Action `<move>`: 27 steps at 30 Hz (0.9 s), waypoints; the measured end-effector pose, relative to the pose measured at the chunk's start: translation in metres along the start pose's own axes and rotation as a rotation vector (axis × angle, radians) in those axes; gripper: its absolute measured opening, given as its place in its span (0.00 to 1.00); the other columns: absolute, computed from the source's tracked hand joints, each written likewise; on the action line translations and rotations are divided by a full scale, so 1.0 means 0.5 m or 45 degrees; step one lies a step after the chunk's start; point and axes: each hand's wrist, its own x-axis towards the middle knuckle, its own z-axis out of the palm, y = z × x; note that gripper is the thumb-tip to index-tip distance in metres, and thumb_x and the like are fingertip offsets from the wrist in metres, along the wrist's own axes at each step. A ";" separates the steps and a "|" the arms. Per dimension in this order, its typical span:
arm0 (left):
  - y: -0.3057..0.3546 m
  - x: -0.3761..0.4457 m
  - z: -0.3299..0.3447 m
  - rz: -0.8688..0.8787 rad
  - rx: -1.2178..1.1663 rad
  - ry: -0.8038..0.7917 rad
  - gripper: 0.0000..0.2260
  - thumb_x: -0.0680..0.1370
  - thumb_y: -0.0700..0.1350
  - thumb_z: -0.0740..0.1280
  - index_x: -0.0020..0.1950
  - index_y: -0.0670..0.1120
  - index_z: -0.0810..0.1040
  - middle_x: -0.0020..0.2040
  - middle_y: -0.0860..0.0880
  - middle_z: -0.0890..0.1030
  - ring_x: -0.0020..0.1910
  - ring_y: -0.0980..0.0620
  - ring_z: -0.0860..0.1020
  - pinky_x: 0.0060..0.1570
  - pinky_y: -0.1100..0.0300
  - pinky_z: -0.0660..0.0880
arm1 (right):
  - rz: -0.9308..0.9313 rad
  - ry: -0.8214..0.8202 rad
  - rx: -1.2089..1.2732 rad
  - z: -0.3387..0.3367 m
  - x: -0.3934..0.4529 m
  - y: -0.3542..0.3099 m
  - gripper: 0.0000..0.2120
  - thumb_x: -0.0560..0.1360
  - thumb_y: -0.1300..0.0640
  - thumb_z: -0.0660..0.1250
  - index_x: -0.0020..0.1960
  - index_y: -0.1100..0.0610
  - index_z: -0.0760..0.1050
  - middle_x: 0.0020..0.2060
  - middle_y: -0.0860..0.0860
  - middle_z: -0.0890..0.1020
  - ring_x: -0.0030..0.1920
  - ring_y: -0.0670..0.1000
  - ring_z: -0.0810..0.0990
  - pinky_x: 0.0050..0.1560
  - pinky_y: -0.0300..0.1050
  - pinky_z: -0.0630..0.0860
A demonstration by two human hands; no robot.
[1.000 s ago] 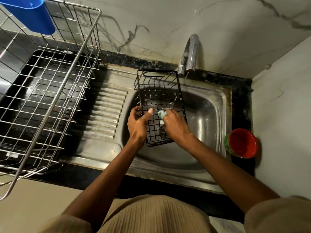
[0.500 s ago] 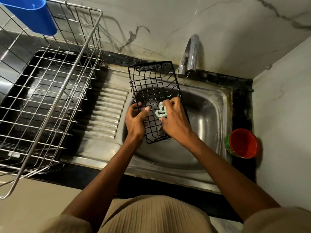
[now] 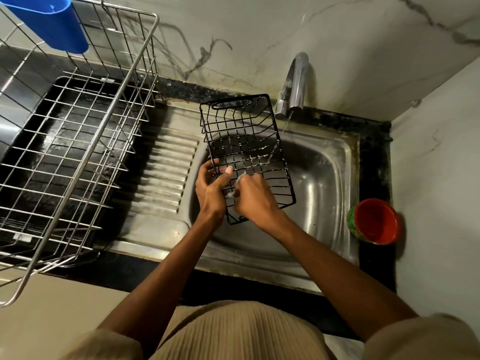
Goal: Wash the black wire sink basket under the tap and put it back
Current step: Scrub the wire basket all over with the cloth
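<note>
The black wire basket is held tilted over the sink, its far end just beside the tap, from which a thin stream of water falls. The left hand is clamped on the basket's near left edge. The right hand is closed on a pale scrubber pressed against the wires. Current step, as judged: scrubbing. The next move calls for rinsing every wire under the stream before returning the basket to its place.
</note>
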 end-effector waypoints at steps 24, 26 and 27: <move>0.029 0.014 -0.015 0.205 0.196 0.005 0.30 0.69 0.59 0.74 0.69 0.50 0.74 0.59 0.45 0.82 0.59 0.45 0.81 0.61 0.40 0.78 | -0.043 -0.637 0.322 -0.048 0.008 0.016 0.03 0.76 0.58 0.69 0.47 0.57 0.81 0.39 0.52 0.79 0.37 0.49 0.76 0.39 0.48 0.72; 0.032 0.013 -0.018 0.195 0.184 0.012 0.30 0.69 0.59 0.74 0.69 0.50 0.73 0.59 0.46 0.81 0.59 0.46 0.80 0.60 0.39 0.78 | -0.011 -0.604 0.258 -0.050 0.010 0.036 0.06 0.77 0.56 0.70 0.51 0.56 0.83 0.43 0.48 0.75 0.46 0.47 0.76 0.47 0.47 0.71; 0.033 0.013 -0.018 0.194 0.180 0.019 0.30 0.69 0.59 0.74 0.69 0.51 0.74 0.59 0.46 0.81 0.59 0.45 0.80 0.60 0.39 0.78 | -0.006 -0.530 0.195 -0.048 0.011 0.045 0.08 0.77 0.56 0.70 0.54 0.56 0.83 0.47 0.47 0.73 0.52 0.48 0.74 0.51 0.45 0.69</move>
